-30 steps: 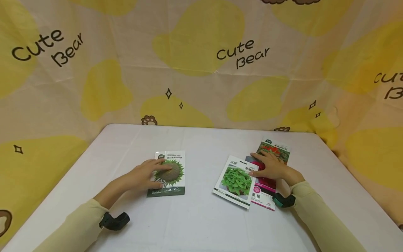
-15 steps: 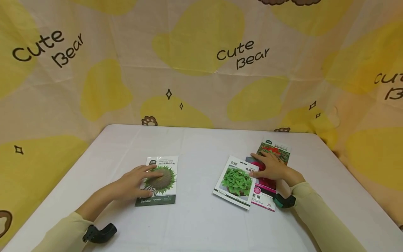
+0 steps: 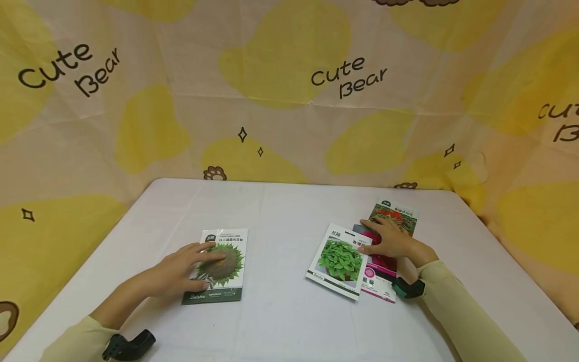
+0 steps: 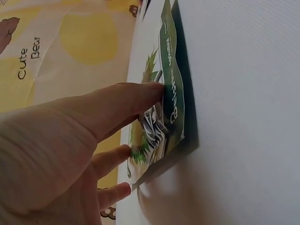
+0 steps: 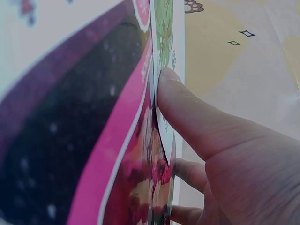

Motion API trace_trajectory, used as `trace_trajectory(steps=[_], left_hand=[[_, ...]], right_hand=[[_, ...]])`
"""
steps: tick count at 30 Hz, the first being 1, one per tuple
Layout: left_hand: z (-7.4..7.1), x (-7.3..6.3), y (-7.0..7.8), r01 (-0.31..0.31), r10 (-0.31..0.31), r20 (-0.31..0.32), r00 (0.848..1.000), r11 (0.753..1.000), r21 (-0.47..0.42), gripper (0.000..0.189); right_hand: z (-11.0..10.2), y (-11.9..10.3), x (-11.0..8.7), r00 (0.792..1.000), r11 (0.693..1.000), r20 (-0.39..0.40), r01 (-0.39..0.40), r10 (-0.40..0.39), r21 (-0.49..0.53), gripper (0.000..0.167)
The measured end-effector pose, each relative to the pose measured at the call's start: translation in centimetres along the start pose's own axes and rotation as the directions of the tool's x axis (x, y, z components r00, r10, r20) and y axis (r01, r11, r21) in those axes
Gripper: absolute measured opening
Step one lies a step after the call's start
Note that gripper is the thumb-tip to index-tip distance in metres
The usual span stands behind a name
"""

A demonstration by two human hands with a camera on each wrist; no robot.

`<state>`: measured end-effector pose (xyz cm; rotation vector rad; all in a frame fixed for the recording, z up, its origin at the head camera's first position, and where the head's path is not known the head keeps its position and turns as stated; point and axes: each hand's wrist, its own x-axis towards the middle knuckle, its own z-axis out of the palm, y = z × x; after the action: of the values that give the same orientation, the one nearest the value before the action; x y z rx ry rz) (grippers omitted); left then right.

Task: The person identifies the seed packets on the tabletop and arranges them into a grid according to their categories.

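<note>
On the left of the table, my left hand (image 3: 169, 274) rests with spread fingers on a sunflower seed packet (image 3: 228, 266). The left wrist view shows its thumb (image 4: 145, 93) pressing the packet's green lower band. My right hand (image 3: 391, 242) lies over several overlapping packets at the right. Its thumb touches the edge of a green-leaf seed packet (image 3: 340, 259), which sits on top of a magenta-banded packet (image 3: 380, 289). Beyond them, the fingers lie over a red-flower seed packet (image 3: 409, 221), partly hidden by the hand. In the right wrist view the magenta packet (image 5: 112, 140) looms close.
A white cloth-covered table (image 3: 280, 322) carries the packets, with bare cloth between the two groups. Behind it hangs a yellow-patterned curtain (image 3: 280, 60) with "Cute Bear" lettering. Black bands (image 3: 128, 346) sit at both wrists.
My left hand has slid the sunflower packet left and toward the near edge across the cloth. The right hand and the packets under it have stayed in place.
</note>
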<state>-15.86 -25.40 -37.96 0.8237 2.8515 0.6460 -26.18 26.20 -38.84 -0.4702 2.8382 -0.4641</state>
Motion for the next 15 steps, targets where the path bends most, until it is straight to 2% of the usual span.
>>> trace_trajectory(steps=[7, 15], left_hand=[[0.0, -0.6, -0.7, -0.039, 0.039, -0.01, 0.999, 0.999, -0.011, 0.061], [-0.2, -1.7, -1.2, -0.042, 0.042, -0.017, 0.999, 0.999, 0.0, 0.06]], right_hand=[[-0.1, -0.1, 0.0, 1.0, 1.0, -0.001, -0.001, 0.001, -0.005, 0.093], [-0.1, -0.1, 0.2, 1.0, 1.0, 0.008, -0.001, 0.001, 0.01, 0.093]])
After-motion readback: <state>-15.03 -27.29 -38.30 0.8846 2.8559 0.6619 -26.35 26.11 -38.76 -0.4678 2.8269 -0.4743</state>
